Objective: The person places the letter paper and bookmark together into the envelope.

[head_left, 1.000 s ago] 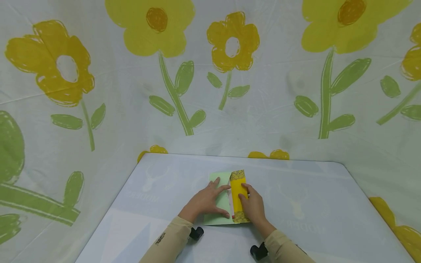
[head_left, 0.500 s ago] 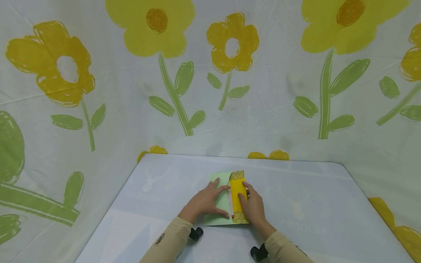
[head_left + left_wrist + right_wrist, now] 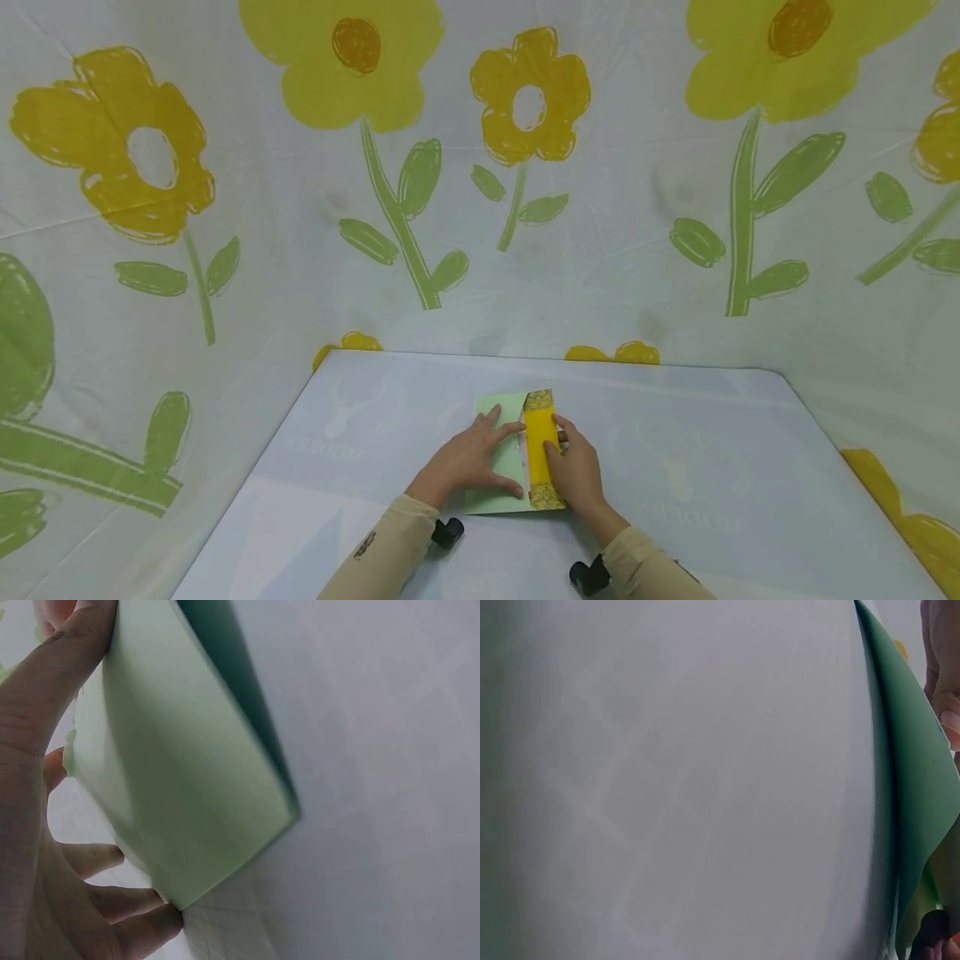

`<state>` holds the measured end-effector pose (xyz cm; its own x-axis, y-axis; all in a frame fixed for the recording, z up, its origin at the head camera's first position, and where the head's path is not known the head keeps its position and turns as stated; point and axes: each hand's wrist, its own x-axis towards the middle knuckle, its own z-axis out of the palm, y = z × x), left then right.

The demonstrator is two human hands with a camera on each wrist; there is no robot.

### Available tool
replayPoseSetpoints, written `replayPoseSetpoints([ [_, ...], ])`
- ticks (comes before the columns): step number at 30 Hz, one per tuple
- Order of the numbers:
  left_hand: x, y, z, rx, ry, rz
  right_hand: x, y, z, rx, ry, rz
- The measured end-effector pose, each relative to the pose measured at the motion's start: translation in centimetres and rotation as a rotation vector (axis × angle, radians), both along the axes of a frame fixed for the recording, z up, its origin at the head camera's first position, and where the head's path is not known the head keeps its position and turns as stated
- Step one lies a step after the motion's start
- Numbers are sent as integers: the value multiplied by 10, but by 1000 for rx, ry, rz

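Note:
A pale green paper card (image 3: 512,458) lies on the table, with a yellow panel (image 3: 540,446) along its right side. Speckled gold bands cross the panel's top and bottom, and a thin pinkish-white strip shows at its left edge. My left hand (image 3: 480,454) rests on the green part with fingers and thumb spread. At the panel's right edge, my right hand (image 3: 581,471) pinches it, thumb on top and other fingers partly hidden. In the right wrist view a darker green side (image 3: 922,772) of the card bows up from the table. The left wrist view shows the card's corner (image 3: 247,817) slightly raised.
The white table (image 3: 720,517) extends around the card on all sides. A hanging cloth (image 3: 615,250) with large yellow flowers stands behind it and at the sides. Black wrist cameras (image 3: 447,533) sit under both beige sleeves (image 3: 390,550).
The yellow panel's right edge has shifted slightly left, so the panel looks narrower. My right hand has edged left with it. My left hand has stayed in place.

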<state>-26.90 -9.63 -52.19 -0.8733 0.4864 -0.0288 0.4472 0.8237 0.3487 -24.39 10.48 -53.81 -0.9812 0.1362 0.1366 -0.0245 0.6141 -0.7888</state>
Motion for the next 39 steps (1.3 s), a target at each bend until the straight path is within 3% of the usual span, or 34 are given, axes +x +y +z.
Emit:
replayPoseSetpoints([
  [39, -1, 0, -1, -9, 6, -8, -2, -13, 2, 22, -30, -14],
])
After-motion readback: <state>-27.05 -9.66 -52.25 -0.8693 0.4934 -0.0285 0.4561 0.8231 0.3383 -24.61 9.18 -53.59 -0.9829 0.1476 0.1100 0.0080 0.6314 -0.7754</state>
